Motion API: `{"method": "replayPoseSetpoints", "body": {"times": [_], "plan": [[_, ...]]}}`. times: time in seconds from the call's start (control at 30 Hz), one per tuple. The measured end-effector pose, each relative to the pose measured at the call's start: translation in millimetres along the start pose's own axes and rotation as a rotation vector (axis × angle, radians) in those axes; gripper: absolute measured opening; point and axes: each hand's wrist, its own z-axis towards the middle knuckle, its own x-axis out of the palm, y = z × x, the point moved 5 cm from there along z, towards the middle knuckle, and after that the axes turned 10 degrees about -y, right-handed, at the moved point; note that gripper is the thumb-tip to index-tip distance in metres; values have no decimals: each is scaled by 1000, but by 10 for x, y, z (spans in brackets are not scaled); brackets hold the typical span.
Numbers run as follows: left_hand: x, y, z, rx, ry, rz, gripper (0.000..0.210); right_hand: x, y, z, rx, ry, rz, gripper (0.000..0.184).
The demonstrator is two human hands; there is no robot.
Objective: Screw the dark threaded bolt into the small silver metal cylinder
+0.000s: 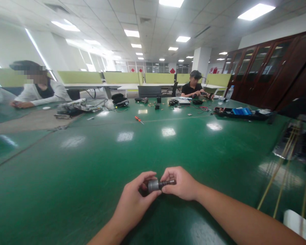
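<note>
Low in the middle of the view, just over the green table, I hold a grey cylindrical metal part with a stepped dark shaft (pixel 153 185). The thumb and fingers of my left hand (pixel 135 195) wrap round its thick grey body. On the other side, my right hand (pixel 182 183) pinches the thinner shaft, whose bright tip points right. The part lies roughly level between both hands. My fingers hide its left end, and its exact kind does not show.
The green table (pixel 91 149) carries an orange-handled screwdriver (pixel 138 119), a black tray with a blue item (pixel 242 112) and a metal assembly (pixel 73 108). Yellowish rods (pixel 280 170) cross the right side. Two people sit across the table, at left and far right.
</note>
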Motion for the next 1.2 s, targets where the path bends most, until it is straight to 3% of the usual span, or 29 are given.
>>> {"method": "replayPoseSetpoints", "body": {"times": [0.53, 1.2], "plan": [[-11, -23, 6, 43, 15, 44, 27, 8, 3, -8, -1, 0, -7, 17], [-19, -60, -8, 52, 12, 26, 26, -18, 53, -39, -62, 12, 21, 14]]}}
